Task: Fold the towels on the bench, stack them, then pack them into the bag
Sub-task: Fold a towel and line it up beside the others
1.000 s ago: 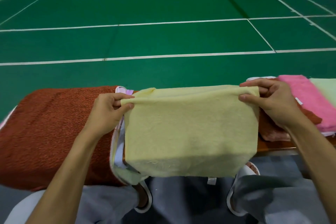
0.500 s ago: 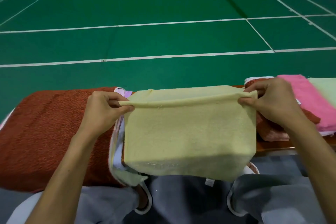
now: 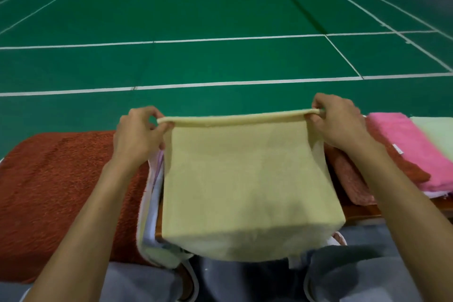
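Note:
A pale yellow towel (image 3: 245, 184) hangs doubled in front of me, its folded top edge stretched level between both hands. My left hand (image 3: 137, 137) pinches the top left corner and my right hand (image 3: 340, 122) pinches the top right corner. A large rust-red towel (image 3: 56, 193) is spread over the bench on the left. On the right lies a stack with a pink towel (image 3: 411, 149), a pale green towel (image 3: 436, 132) and a reddish-brown towel (image 3: 350, 184) under them. White and lilac towels (image 3: 152, 203) show behind the yellow one. I see no bag.
The wooden bench (image 3: 362, 211) edge shows under the right stack. My grey trousers (image 3: 355, 277) and white slippers (image 3: 188, 279) are at the bottom. Beyond the bench is a green court floor (image 3: 220, 19) with white lines.
Both hands have lifted the yellow towel's top edge higher and away from me, and its top edge now looks rolled into a thin fold. The view has tilted slightly.

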A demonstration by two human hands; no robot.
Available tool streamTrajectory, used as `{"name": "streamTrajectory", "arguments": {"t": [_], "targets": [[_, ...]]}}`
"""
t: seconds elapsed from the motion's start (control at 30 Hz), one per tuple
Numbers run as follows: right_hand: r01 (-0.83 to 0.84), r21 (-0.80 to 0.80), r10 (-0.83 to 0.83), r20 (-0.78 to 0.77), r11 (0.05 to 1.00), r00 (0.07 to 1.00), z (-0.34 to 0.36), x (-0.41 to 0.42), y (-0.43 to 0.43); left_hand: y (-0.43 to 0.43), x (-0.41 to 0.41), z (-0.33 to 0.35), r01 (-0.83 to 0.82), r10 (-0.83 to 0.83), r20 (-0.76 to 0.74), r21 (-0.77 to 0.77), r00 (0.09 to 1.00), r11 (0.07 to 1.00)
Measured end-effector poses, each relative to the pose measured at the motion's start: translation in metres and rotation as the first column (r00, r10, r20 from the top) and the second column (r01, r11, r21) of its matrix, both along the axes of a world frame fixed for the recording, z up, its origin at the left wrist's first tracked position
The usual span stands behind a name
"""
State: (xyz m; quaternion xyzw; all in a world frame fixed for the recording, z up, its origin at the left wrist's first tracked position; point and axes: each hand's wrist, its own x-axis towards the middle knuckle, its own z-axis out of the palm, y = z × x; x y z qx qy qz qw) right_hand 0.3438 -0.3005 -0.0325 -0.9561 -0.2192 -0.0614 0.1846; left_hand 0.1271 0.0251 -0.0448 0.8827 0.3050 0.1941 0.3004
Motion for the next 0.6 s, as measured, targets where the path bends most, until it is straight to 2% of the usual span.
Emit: {"name": "streamTrajectory", "arguments": {"t": [0.03,0.07,0.1,0.13,0.2,0.27,0.33,0.4,0.47,0.53,0.6], "targets": [[0.013,0.153,-0.018,0.035,0.988,0.999,0.000,0.004,0.005,-0.001,0.007,0.004,0.031,-0.007,0.142,-0.166,0.990,0.986],[0.029,0.347,-0.049,0.049,0.937,0.998,0.004,0.007,0.010,-0.002,0.012,0.008,0.089,0.008,0.296,-0.312,0.955,0.946],[0.031,0.534,-0.068,0.050,0.845,0.996,0.009,0.009,0.014,-0.002,0.014,0.014,0.157,0.028,0.442,-0.377,0.897,0.913],[0.012,0.673,-0.068,0.057,0.739,0.996,0.019,0.008,0.018,-0.002,0.014,0.021,0.210,0.029,0.559,-0.359,0.829,0.909],[-0.098,0.821,-0.021,0.133,0.562,0.991,0.040,0.003,0.020,-0.001,0.009,0.037,0.265,0.009,0.708,-0.276,0.706,0.924],[-0.209,0.890,0.054,0.205,0.404,0.977,0.058,-0.008,0.019,-0.003,-0.001,0.055,0.284,0.001,0.788,-0.224,0.616,0.932],[-0.302,0.903,0.129,0.276,0.304,0.953,0.067,-0.021,0.012,-0.008,-0.013,0.070,0.268,-0.034,0.822,-0.146,0.569,0.952],[-0.348,0.896,0.152,0.316,0.276,0.936,0.070,-0.031,0.002,-0.012,-0.027,0.076,0.246,-0.071,0.813,-0.090,0.578,0.965],[-0.331,0.891,0.160,0.295,0.311,0.942,0.063,-0.037,-0.013,-0.016,-0.044,0.068,0.237,-0.097,0.756,-0.078,0.648,0.968],[-0.260,0.880,0.188,0.199,0.397,0.962,0.050,-0.042,-0.030,-0.019,-0.063,0.051,0.293,-0.150,0.661,-0.109,0.735,0.950],[-0.225,0.802,0.293,0.065,0.553,0.954,0.035,-0.047,-0.045,-0.016,-0.078,0.029,0.367,-0.233,0.492,-0.196,0.839,0.909]]}}
